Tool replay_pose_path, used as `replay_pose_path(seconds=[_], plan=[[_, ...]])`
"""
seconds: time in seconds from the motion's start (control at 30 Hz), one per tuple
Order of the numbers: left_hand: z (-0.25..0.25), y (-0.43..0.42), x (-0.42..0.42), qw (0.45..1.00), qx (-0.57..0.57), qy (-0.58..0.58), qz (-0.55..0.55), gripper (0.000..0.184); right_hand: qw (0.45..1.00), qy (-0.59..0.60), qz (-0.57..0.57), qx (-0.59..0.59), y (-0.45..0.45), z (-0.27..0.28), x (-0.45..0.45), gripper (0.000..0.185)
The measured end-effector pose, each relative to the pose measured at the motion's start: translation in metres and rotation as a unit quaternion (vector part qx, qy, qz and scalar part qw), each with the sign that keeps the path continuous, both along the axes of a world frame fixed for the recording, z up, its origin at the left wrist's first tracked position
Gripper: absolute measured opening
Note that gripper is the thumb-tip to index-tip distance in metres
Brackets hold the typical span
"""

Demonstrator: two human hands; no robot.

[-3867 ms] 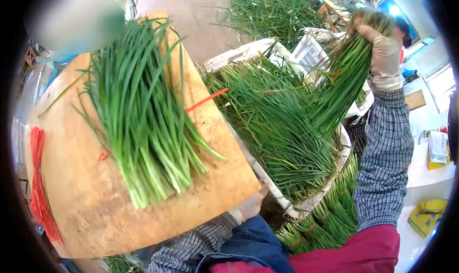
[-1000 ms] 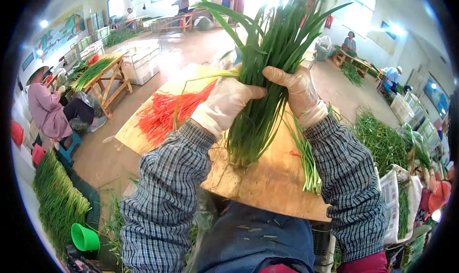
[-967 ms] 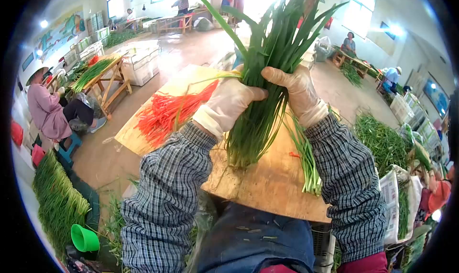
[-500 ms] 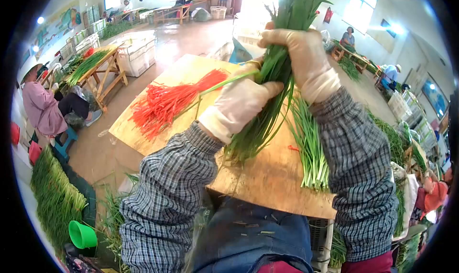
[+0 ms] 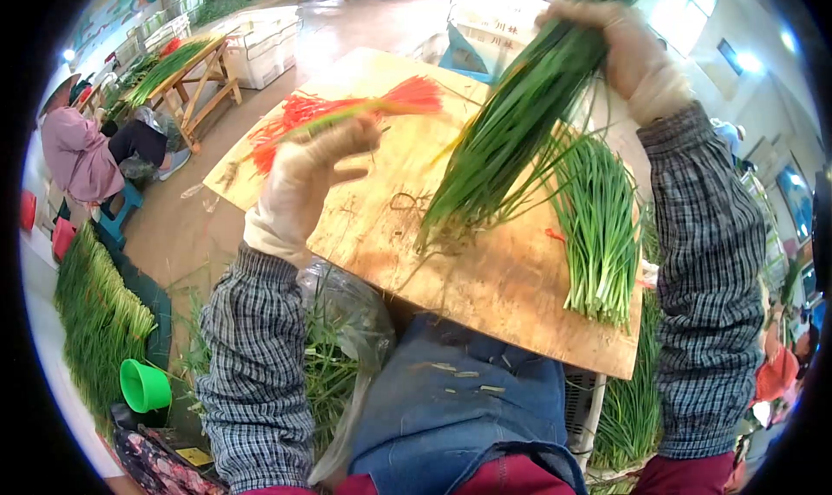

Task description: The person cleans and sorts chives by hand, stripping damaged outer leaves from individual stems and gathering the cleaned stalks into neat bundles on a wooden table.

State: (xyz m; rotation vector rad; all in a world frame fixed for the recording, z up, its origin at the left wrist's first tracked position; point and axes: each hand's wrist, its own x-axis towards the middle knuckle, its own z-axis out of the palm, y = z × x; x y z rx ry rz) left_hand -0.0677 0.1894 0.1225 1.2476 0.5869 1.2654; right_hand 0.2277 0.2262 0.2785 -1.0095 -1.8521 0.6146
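My right hand (image 5: 620, 53), in a pale glove, grips a thick bunch of green garlic chives (image 5: 529, 113) near its upper end. The bunch hangs slanted over the wooden board (image 5: 511, 287), its lower ends down and to the left. My gloved left hand (image 5: 312, 170) is apart from the bunch, above the board's left part. A blurred yellow-green leaf (image 5: 347, 113) runs along its fingers, and its thumb sticks out. Behind that hand lies a pile of red ties (image 5: 303, 113). At the board's right lies another chive bunch (image 5: 598, 235), with a red tie (image 5: 555, 235) beside it.
A clear plastic bag (image 5: 364, 309) with loose greens hangs left of my lap. A green bucket (image 5: 145, 386) and heaped chives (image 5: 95, 304) are on the left floor. A seated person (image 5: 82, 153) works at another table (image 5: 186, 79). White crates (image 5: 256, 48) stand behind.
My left hand has let go of the bunch and moved left and down with the leaf. My right hand has moved right and up with the chives. The view has tilted down.
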Motion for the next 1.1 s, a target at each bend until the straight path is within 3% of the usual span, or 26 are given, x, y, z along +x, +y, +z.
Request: replay_pose_path(seconds=[0.03,0.07,0.13,0.17,0.27,0.3,0.33,0.4,0.43,0.5,0.57,0.6,0.63,0.73,0.87,0.9,1.0,1.03,1.1], plan=[[-0.006,-0.007,-0.004,0.998,-0.024,0.061,0.013,0.037,0.995,-0.067,-0.062,0.045,0.0,-0.006,-0.002,0.029],[-0.012,-0.013,-0.008,0.991,-0.048,0.12,0.026,0.037,0.999,-0.012,-0.053,0.005,-0.004,0.0,-0.001,0.027],[-0.036,-0.024,-0.019,0.988,-0.091,0.123,0.008,0.035,0.991,0.096,-0.035,-0.082,-0.019,0.021,-0.005,0.023],[-0.043,-0.031,-0.021,0.983,-0.111,0.144,0.003,0.034,0.973,0.191,-0.077,-0.103,-0.011,0.022,0.0,0.022],[-0.064,-0.042,-0.019,0.976,-0.125,0.175,-0.03,0.032,0.997,0.077,-0.009,-0.017,-0.003,-0.015,-0.022,0.022],[-0.063,-0.049,-0.017,0.976,-0.111,0.186,-0.02,0.028,0.997,0.043,-0.059,-0.035,-0.007,-0.009,-0.024,0.023],[-0.067,-0.052,-0.015,0.977,-0.113,0.181,-0.018,0.027,0.989,-0.106,-0.08,0.056,-0.019,-0.001,-0.029,0.021],[-0.079,-0.056,-0.012,0.978,-0.114,0.173,-0.018,0.026,0.98,0.192,-0.035,-0.034,-0.029,0.008,-0.039,0.016],[-0.083,-0.057,-0.01,0.981,-0.115,0.157,-0.024,0.024,0.968,0.184,-0.166,-0.027,-0.023,0.009,-0.048,0.016],[-0.088,-0.054,-0.004,0.975,-0.094,0.198,-0.027,0.025,0.946,-0.019,-0.243,0.214,-0.025,-0.014,-0.069,0.018],[-0.089,-0.054,0.003,0.971,-0.081,0.224,-0.026,0.024,0.976,0.15,-0.157,-0.029,-0.027,0.002,-0.066,0.017],[-0.092,-0.058,0.007,0.972,-0.089,0.219,-0.016,0.023,0.99,0.072,-0.118,0.017,-0.029,0.001,-0.054,0.015],[-0.095,-0.059,0.012,0.972,-0.094,0.214,-0.006,0.023,0.971,0.223,-0.089,-0.02,-0.019,0.002,-0.05,0.014],[-0.093,-0.065,0.034,0.97,-0.014,0.241,-0.03,0.022,0.981,0.187,-0.041,-0.018,-0.01,-0.018,-0.06,0.011],[-0.099,-0.077,0.087,0.933,0.11,0.331,-0.093,0.021,0.946,0.29,-0.126,-0.068,-0.002,-0.012,-0.059,0.007],[-0.104,-0.075,0.102,0.908,0.188,0.369,-0.072,0.022,0.952,0.282,-0.121,0.017,0.011,-0.017,-0.053,0.01],[-0.098,-0.067,0.144,0.893,0.194,0.406,-0.003,0.025,0.948,0.299,-0.103,0.042,0.004,-0.02,-0.065,0.012],[-0.099,-0.059,0.155,0.877,0.188,0.442,0.012,0.024,0.943,0.289,-0.162,0.011,0.015,-0.014,-0.063,0.011],[-0.106,-0.04,0.177,0.84,0.174,0.512,0.039,0.023,0.943,0.282,-0.178,0.01,0.021,-0.015,-0.06,0.01]])
